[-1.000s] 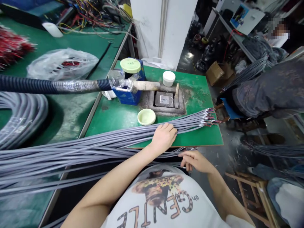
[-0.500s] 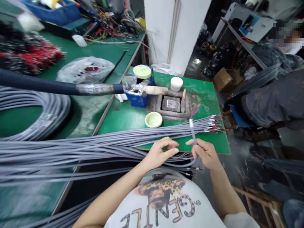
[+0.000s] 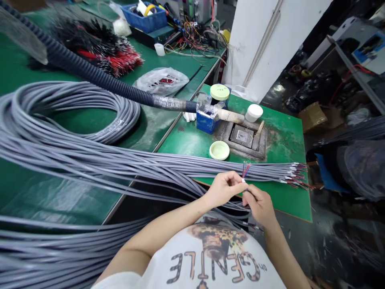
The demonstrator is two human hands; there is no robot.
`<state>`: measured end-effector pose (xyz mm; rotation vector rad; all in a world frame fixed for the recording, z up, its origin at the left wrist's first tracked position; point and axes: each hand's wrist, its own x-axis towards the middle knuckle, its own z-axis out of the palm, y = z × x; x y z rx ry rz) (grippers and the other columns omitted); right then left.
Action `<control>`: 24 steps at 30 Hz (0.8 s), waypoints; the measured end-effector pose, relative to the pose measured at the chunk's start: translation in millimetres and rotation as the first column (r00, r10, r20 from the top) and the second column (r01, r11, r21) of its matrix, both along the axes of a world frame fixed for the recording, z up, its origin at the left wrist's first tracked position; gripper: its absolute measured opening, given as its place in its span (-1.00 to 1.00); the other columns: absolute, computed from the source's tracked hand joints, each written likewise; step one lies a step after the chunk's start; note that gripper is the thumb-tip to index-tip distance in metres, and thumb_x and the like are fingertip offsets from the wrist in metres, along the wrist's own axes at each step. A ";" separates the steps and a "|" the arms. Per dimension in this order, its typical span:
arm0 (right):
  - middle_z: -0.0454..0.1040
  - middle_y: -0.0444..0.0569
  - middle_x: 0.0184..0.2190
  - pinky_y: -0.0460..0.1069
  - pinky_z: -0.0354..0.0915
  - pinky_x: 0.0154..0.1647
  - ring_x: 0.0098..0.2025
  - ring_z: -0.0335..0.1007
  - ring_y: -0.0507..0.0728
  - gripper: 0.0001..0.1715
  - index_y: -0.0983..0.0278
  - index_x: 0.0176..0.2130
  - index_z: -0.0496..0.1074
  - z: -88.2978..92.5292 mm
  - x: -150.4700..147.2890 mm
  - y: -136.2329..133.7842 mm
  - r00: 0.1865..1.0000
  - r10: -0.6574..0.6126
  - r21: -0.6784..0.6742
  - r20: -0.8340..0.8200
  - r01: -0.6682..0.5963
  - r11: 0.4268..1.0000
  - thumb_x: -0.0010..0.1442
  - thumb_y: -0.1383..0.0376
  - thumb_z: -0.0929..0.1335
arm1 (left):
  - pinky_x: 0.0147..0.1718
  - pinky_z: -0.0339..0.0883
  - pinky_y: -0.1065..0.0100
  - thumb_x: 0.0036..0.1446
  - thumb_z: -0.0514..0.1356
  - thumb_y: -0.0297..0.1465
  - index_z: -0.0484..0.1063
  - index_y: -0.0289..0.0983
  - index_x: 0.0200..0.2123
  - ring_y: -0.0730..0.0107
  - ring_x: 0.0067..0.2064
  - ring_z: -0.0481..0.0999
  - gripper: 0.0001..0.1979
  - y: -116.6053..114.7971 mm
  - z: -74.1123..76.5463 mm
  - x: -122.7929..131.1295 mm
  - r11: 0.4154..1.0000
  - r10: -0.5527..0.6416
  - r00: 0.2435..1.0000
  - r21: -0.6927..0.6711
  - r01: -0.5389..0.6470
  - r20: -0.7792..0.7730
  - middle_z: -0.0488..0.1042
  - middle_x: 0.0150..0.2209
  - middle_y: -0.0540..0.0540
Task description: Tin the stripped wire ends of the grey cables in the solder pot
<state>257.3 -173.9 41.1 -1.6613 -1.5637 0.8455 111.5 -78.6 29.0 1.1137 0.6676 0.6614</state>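
Before my body, a grey cable's end stands up between my hands, its thin coloured wires (image 3: pixel 246 170) fanned out above a white band. My left hand (image 3: pixel 225 188) closes on it with thumb and fingertips just under the wires. Right beside it, my right hand (image 3: pixel 259 204) grips the same cable a little lower, its fingers curled; the cable's sheath is mostly hidden by both hands. Behind them, a bundle of grey cables (image 3: pixel 180 161) lies across the green table, with stripped ends (image 3: pixel 296 174) in white bands at its right end.
A soldering pot (image 3: pixel 244 136) sits in the table past the bundle. Near it are a pale green dish (image 3: pixel 219 150), a white tub (image 3: pixel 254 112) and a blue box (image 3: pixel 206 122). A dark corrugated hose (image 3: pixel 120 86) crosses from the left above coiled grey cable (image 3: pixel 27 106).
My left hand has closed on the cable's end beside my right hand. The wires have come down closer to the fingers. The view has swung left.
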 end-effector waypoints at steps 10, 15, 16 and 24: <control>0.28 -0.22 -0.63 -0.09 0.15 -0.47 -0.57 0.22 -0.03 -0.74 0.25 -0.20 0.45 -6.5 1.5 4.4 0.985 0.040 -0.037 -0.166 -0.047 0.998 0.32 0.25 0.21 | -0.39 0.27 0.46 -0.13 0.40 -0.24 0.50 -0.35 -0.38 0.56 -0.46 0.39 -0.69 22.4 15.7 -7.6 0.978 0.142 0.968 -0.183 -0.104 0.209 0.50 -0.47 -0.01; 0.31 -0.21 -0.61 -0.09 0.18 -0.44 -0.55 0.24 -0.03 -0.73 0.25 -0.18 0.48 -5.3 2.4 6.4 0.985 0.063 -0.051 -0.163 -0.072 0.996 0.31 0.26 0.22 | -0.49 0.17 0.50 -0.13 0.39 -0.25 0.45 -0.35 -0.49 0.63 -0.54 0.30 -0.71 27.0 14.7 -6.0 0.976 0.108 0.963 -0.209 -0.056 0.248 0.42 -0.57 0.05; 0.34 -0.20 -0.60 -0.09 0.19 -0.42 -0.53 0.26 -0.02 -0.74 0.24 -0.16 0.48 -4.6 3.1 6.9 0.985 0.059 -0.056 -0.162 -0.069 0.996 0.31 0.26 0.23 | -0.52 0.13 0.51 -0.12 0.39 -0.25 0.45 -0.35 -0.50 0.64 -0.56 0.27 -0.71 27.0 13.0 -5.6 0.974 0.110 0.962 -0.219 -0.055 0.250 0.42 -0.58 0.05; 0.48 -0.14 -0.38 -0.04 0.32 -0.26 -0.37 0.38 0.04 -0.52 0.16 0.09 0.37 5.5 -6.9 27.1 0.992 -0.106 0.071 -0.074 0.112 0.991 0.16 0.25 0.38 | -0.49 0.13 0.49 -0.08 0.38 -0.28 0.42 -0.33 -0.48 0.60 -0.52 0.33 -0.74 19.0 1.6 -2.2 0.949 0.138 0.956 -0.312 -0.053 0.257 0.49 -0.51 0.01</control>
